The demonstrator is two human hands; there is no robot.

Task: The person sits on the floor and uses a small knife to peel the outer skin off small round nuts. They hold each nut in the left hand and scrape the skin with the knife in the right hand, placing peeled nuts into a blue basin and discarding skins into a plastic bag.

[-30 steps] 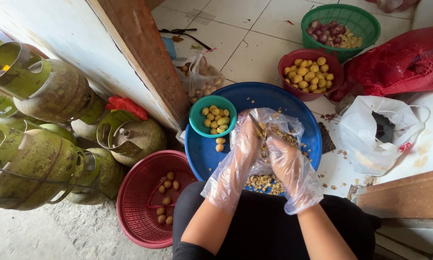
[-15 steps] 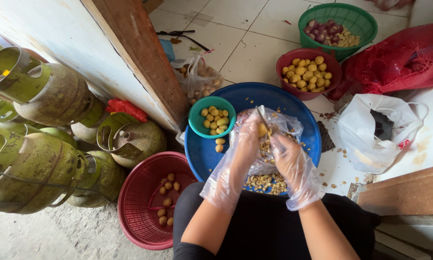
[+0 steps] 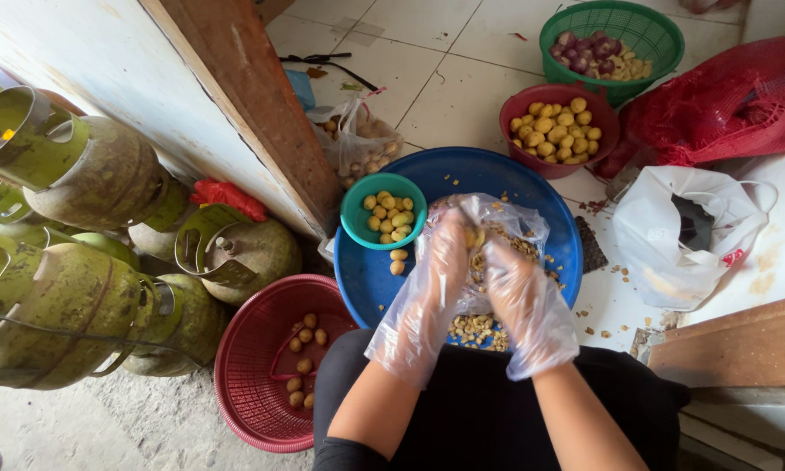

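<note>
Hands barely shifting since a second ago: both are staying over the blue basin (image 3: 532, 174), centre of the frame, working on the same spot. Left hand (image 3: 440, 262), in a loose clear plastic glove, is curling round a small yellow nut (image 3: 471, 237), fingers mostly closed on it. Right hand (image 3: 519, 292), gloved too, is pressing in just beside, fingers bent; whether it grips the nut or only a bit of shell, can't tell. The nut is too covered to give a long axis or where it points. Peelings (image 3: 475, 330) are lying in the basin under the hands, so the peeling looks mid-piece, not finished. Teal bowl (image 3: 384, 209) of peeled nuts is sitting on the basin's left rim, two loose ones beside it. Red basket (image 3: 253, 384) at lower left is holding a few brown unpeeled ones.
</note>
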